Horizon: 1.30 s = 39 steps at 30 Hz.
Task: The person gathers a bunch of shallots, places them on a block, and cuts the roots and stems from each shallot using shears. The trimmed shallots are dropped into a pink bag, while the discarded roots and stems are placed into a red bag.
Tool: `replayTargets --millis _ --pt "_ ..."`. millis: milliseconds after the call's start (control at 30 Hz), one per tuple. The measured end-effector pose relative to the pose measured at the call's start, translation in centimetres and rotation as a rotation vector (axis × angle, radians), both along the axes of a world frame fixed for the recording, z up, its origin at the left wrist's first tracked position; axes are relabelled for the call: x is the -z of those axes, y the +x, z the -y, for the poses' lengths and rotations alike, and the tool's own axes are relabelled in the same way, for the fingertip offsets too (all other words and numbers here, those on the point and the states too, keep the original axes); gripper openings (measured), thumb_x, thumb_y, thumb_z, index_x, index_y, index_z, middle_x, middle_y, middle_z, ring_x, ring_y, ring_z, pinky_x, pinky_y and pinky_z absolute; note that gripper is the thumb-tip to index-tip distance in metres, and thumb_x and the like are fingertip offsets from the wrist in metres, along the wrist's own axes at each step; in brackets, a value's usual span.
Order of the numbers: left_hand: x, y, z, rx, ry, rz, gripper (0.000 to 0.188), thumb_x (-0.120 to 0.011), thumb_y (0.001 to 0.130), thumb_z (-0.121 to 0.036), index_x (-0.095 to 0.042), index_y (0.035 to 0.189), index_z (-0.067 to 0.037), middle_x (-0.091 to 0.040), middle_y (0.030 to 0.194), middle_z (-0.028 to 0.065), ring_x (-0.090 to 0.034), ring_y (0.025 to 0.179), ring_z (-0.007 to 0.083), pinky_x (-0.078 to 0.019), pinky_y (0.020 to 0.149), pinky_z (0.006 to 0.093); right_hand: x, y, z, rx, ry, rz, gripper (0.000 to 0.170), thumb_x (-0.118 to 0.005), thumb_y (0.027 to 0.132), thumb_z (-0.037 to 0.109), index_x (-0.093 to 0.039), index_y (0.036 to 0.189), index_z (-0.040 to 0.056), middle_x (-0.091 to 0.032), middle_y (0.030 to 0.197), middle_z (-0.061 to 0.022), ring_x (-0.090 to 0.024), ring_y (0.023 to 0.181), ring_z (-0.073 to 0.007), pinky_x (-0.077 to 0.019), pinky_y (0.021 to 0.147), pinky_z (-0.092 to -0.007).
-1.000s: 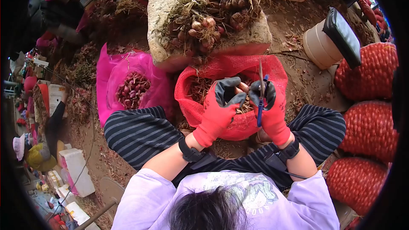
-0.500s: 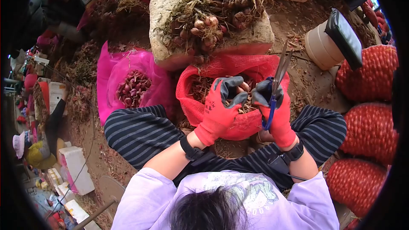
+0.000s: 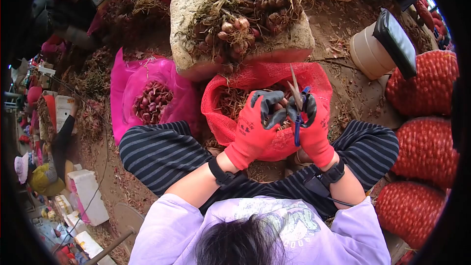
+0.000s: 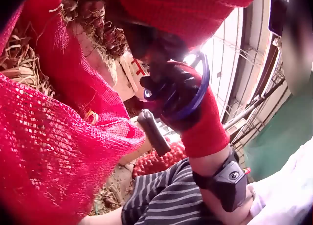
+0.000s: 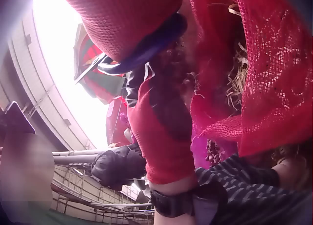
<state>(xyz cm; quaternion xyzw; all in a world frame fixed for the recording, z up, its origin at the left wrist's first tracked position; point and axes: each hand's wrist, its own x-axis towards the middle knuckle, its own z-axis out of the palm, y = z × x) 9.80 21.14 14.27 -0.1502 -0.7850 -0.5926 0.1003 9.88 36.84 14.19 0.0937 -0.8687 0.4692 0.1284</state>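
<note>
- Striped trousers (image 3: 162, 154), one pair: your crossed legs, nearest, below the red bag.
- Left hand (image 3: 254, 126), in a red glove with dark palm: your thumb and fingers bend in close, nearly together, pinching a shallot (image 3: 283, 102) that shows only in part, between your hands.
- Right hand (image 3: 314, 128), gloved alike: your fingers are curled round the blue handles of the scissors (image 3: 297, 131); the blades point far, slightly apart, just beside the shallot.
- Red mesh bag (image 3: 211, 110), one: mouth spread wide beneath both your hands, dry scraps (image 3: 229, 102) inside.
- Pink bag (image 3: 119, 100), one: to your left, holding loose shallots (image 3: 153, 102).
- Filled red sacks (image 3: 424, 147), three in a row: to your right, near to far.
- Pale block (image 3: 184, 24), one: beyond the red bag, bearing bunched shallots (image 3: 235, 34) with dry tops.
- White bucket (image 3: 365, 54), one: far right, a flat black-edged thing (image 3: 396, 41) leaning over it.
</note>
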Motion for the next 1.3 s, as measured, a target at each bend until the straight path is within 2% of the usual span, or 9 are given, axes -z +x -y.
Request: replayTargets --millis 133,267,367,433,567,767,1033,1133,1300 --pt "1.0 -0.3 -0.3 0.026 0.541 0.347 0.034 -0.063 0.078 0.007 -0.053 0.11 -0.001 -0.059 0.099 0.0076 -0.058 0.085 0.012 -0.0493 0.076 0.0251 0.8 0.2 0.1 -0.053 -0.169 0.087 0.025 -0.068 0.071 0.003 -0.055 0.093 0.0029 -0.057 0.078 -0.0083 -0.057 0.07 -0.0201 -0.0464 0.066 -0.0299" --pt "1.0 -0.7 0.5 0.043 0.687 0.53 0.041 -0.063 0.078 0.007 -0.051 0.117 0.002 -0.06 0.103 0.0067 -0.058 0.093 0.0123 -0.0479 0.086 0.0252 0.0 0.5 0.2 -0.055 -0.303 0.243 0.025 -0.065 0.074 -0.001 -0.055 0.097 0.0017 -0.058 0.081 -0.005 -0.057 0.075 -0.0132 -0.0471 0.069 -0.0265" --pt "1.2 -0.7 0.5 0.042 0.694 0.58 0.04 -0.063 0.078 0.007 -0.051 0.116 0.002 -0.06 0.104 0.007 -0.058 0.091 0.0122 -0.0482 0.084 0.0251 -0.2 0.3 0.2 -0.027 -0.409 0.28 0.023 -0.064 0.077 -0.002 -0.054 0.098 0.0007 -0.058 0.082 -0.0036 -0.057 0.077 -0.0112 -0.0473 0.072 -0.0255" --pt "1.5 -0.4 0.1 0.052 0.642 0.469 0.037 -0.063 0.078 0.007 -0.052 0.114 0.001 -0.06 0.102 0.0074 -0.059 0.089 0.0123 -0.0485 0.082 0.0252 -0.2 -0.1 0.2 -0.026 -0.455 0.223 0.021 -0.064 0.078 -0.001 -0.055 0.097 0.0001 -0.058 0.082 -0.0037 -0.057 0.077 -0.012 -0.0474 0.072 -0.026" --pt "0.7 -0.2 -0.2 0.052 0.294 0.11 0.034 -0.064 0.077 0.004 -0.053 0.109 -0.002 -0.059 0.098 0.0078 -0.059 0.081 0.0137 -0.0492 0.074 0.0269 -0.9 -0.4 0.3 -0.049 -0.233 0.093 0.021 -0.066 0.077 0.002 -0.055 0.095 0.0009 -0.059 0.082 -0.0068 -0.058 0.076 -0.0162 -0.0466 0.068 -0.0285" --pt "0.2 -0.2 0.2 0.024 -0.044 -0.127 0.036 -0.066 0.074 0.0 -0.055 0.107 -0.007 -0.056 0.094 0.0082 -0.059 0.078 0.0208 -0.0493 0.071 0.0314 0.2 -0.3 -0.6 -0.027 -0.031 -0.003 0.026 -0.069 0.069 0.004 -0.055 0.092 0.0022 -0.058 0.082 -0.0119 -0.059 0.075 -0.0279 -0.0464 0.067 -0.0343" --pt "-0.3 -0.1 0.0 0.023 -0.014 -0.052 0.035 -0.066 0.074 0.001 -0.055 0.107 -0.005 -0.058 0.093 0.0078 -0.059 0.079 0.0193 -0.0493 0.071 0.0312 0.2 -0.3 -0.3 -0.014 -0.051 0.003 0.025 -0.069 0.07 0.004 -0.053 0.089 0.0031 -0.057 0.081 -0.0117 -0.058 0.072 -0.0288 -0.0464 0.067 -0.0339" --pt "0.1 -0.2 0.0 0.028 0.111 0.059 0.033 -0.065 0.076 0.002 -0.054 0.108 -0.003 -0.058 0.092 0.0073 -0.059 0.079 0.0159 -0.0491 0.072 0.0291 -0.1 -0.1 -0.2 -0.017 -0.079 0.044 0.019 -0.066 0.071 -0.001 -0.056 0.086 0.0034 -0.057 0.077 -0.0064 -0.057 0.07 -0.017 -0.0454 0.065 -0.0288" --pt "1.0 -0.4 0.2 0.021 0.409 0.301 0.033 -0.063 0.08 0.002 -0.053 0.111 -0.001 -0.059 0.099 0.0064 -0.059 0.085 0.0122 -0.0483 0.077 0.0264 -1.2 0.7 0.6 -0.05 -0.266 0.19 0.017 -0.063 0.072 -0.002 -0.055 0.087 0.0025 -0.057 0.077 -0.0042 -0.055 0.069 -0.0132 -0.0453 0.063 -0.0271"
